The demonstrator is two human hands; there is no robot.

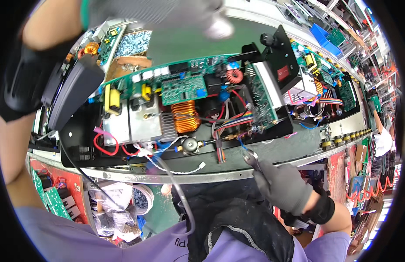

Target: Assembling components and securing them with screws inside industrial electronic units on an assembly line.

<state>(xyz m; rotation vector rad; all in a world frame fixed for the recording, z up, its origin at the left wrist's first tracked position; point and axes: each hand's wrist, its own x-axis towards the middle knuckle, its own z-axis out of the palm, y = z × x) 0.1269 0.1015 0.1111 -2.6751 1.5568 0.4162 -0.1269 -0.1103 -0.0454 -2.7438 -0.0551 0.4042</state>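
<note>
Head view: could nick the blue wire (241,141) at the near edge of the unit (145,123) on the bench (298,148) by slipping with the pliers (250,158), clamped in the fingers of the right hand (283,182); impossible to judge the blurred fingers of the left hand (163,12).

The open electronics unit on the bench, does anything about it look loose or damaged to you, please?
One thing: the twisted white cable ends in a white plug lying unconnected near the bench's front edge, which looks odd. I see no clear damage.
</note>
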